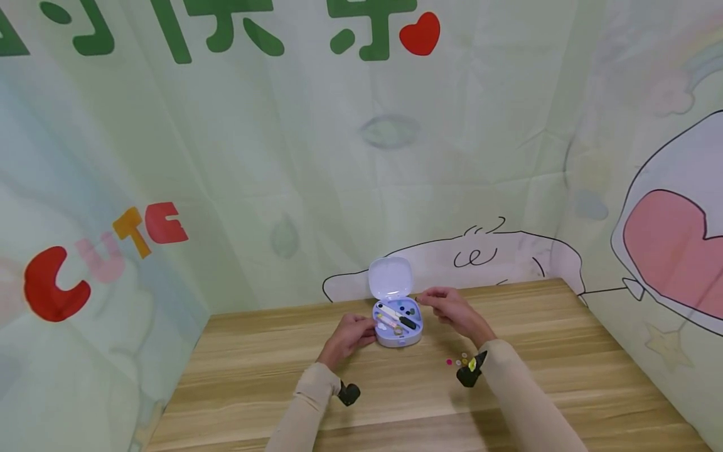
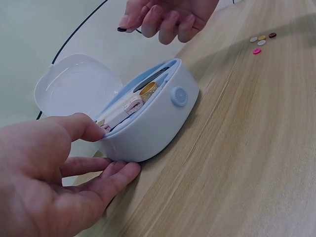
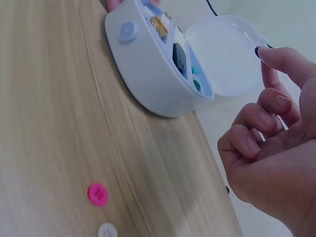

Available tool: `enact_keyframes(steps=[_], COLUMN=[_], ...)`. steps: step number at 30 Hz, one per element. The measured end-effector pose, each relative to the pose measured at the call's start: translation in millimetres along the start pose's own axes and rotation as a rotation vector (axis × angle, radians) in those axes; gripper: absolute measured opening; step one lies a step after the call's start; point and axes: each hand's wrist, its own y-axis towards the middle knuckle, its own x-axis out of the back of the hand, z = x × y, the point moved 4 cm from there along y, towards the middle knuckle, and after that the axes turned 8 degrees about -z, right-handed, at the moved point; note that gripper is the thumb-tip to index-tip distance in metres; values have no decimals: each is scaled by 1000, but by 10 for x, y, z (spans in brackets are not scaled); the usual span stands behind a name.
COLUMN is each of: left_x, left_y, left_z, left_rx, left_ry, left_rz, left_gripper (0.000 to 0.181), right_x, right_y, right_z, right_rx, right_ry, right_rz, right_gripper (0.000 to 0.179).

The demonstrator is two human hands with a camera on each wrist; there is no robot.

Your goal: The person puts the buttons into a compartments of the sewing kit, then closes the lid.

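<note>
Head: open sewing box (image 1: 388, 340), lower centre of frame. Left wrist: left hand (image 2: 37, 177), lower left, part-closed, holds its end. Right wrist: right hand (image 3: 281, 158), right edge, pinches dark button (image 3: 257, 51). Likely button transfer, direction unclear; next calls for careful placement.

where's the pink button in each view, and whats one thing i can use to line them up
Head: pink button right of the bottom centre, at the left end of a small group of buttons.
Left wrist: upper right, the pink one nearest the camera in that group.
Right wrist: lower left, above a white button.
Shared landmark: the case with its lid open, in all three views.
</note>
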Motion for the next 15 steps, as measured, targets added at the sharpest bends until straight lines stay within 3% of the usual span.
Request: enact_keyframes(steps=[10,15], left_x=[3,6], left_y=[-6,1], left_z=[-2,-4], left_rx=[-4,7], left_ry=[2,5], left_rz=[11,6], left_gripper=[32,31], right_x=[-113,-132], right_y=[62,60], right_z=[28,37], right_rx=[-28,-30], right_ry=[67,74], right_rz=[-33,-46], right_gripper=[18,31])
